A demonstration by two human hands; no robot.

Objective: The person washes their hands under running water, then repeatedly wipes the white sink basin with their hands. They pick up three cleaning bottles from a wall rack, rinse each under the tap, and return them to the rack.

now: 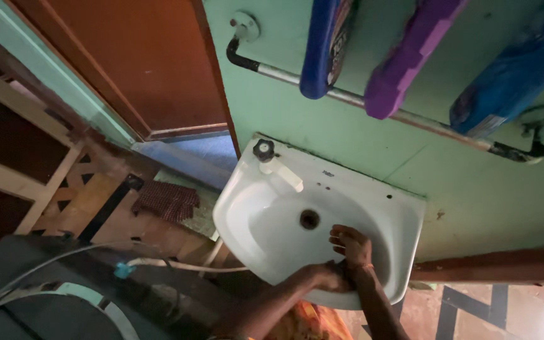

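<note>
Hands meet over sink (373,189), at its near rim; right hand (351,244) lies on top, fingers bent, left hand (327,277) tucked under it; both hold nothing but each other. Drain (310,219) sits just past them, tap (272,162) farther, up & left.

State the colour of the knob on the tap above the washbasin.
Black: the knob tops a white tap on the white washbasin, seen in the head view.

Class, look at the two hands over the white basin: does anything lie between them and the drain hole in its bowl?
Nothing visible does. The right hand and left hand are together over the basin's near side, and only bare white bowl lies between them and the drain hole.
</note>
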